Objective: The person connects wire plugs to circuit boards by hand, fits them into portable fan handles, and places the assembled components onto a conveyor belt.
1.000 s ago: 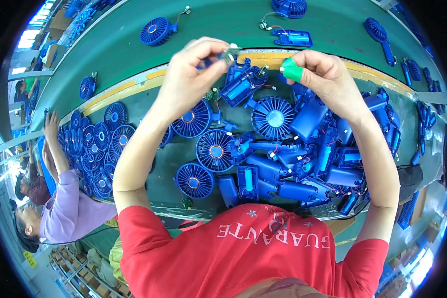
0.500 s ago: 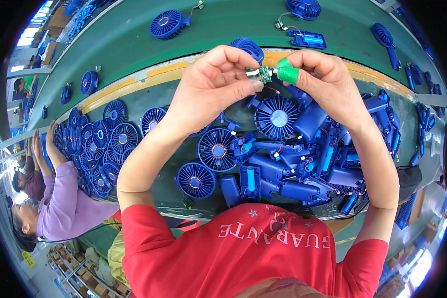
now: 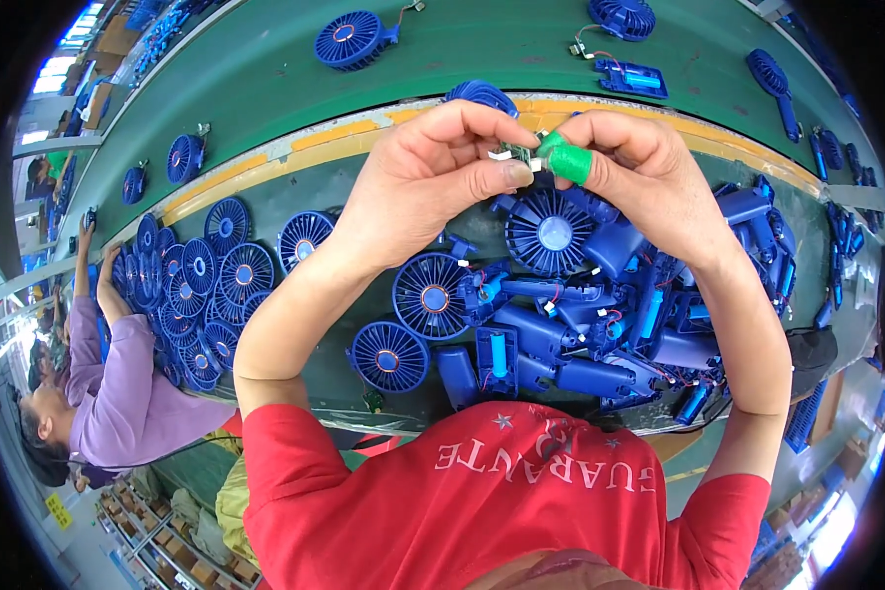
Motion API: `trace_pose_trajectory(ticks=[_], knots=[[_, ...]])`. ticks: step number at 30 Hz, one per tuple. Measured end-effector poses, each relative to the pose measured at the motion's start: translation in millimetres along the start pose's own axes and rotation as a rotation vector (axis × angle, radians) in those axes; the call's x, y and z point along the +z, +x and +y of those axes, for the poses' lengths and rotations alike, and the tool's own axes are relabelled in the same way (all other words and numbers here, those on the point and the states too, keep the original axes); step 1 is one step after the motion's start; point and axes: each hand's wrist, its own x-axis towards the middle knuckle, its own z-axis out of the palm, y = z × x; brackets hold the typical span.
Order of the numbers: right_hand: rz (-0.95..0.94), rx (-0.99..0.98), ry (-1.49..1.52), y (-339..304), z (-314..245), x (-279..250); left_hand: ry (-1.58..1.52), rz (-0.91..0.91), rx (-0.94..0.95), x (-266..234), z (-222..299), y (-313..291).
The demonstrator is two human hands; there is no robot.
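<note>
Small green circuit board with white connector pieces (image 3: 522,152): held by the left hand (image 3: 433,172), gripped narrowly between thumb and fingers. Board partly covered; one white piece shows beside the left thumb. The right hand (image 3: 644,172), with green tape (image 3: 569,164) wrapped on thumb and finger, has its fingertips drawn together at the board's right end; what is pinched between them is hidden.

Below the hands, on the dark green desk (image 3: 329,323): a blue plastic fan head with a pale hub (image 3: 553,232). Below the left hand: two round blue fan heads with copper-coloured centres (image 3: 387,356). Below and between the hands: an open blue plastic handle shell (image 3: 485,369) containing one light-blue cylinder (image 3: 499,355). Below the right hand: a heap of blue plastic handle shells (image 3: 595,377) with thin wires and white plugs.

Left of the left hand: a crowded group of blue fan heads (image 3: 199,265), and beyond it a person in lilac sleeves (image 3: 128,393).

Beyond the right hand, on a green surface (image 3: 501,49): an open blue tray-shaped shell (image 3: 610,71) containing a light-blue cylinder (image 3: 642,81).
</note>
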Motion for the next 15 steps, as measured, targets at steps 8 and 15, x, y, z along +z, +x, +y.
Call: trace_pose_trajectory(ticks=[8, 15], knots=[[-0.026, 0.064, 0.048, -0.8, -7.0, -0.5, 0.003, -0.016, 0.038, -2.6, -3.1, 1.2], [-0.143, 0.068, 0.143, 13.8, -6.9, -8.1, -0.127, -0.093, -0.036, -9.6, -2.5, 10.6]])
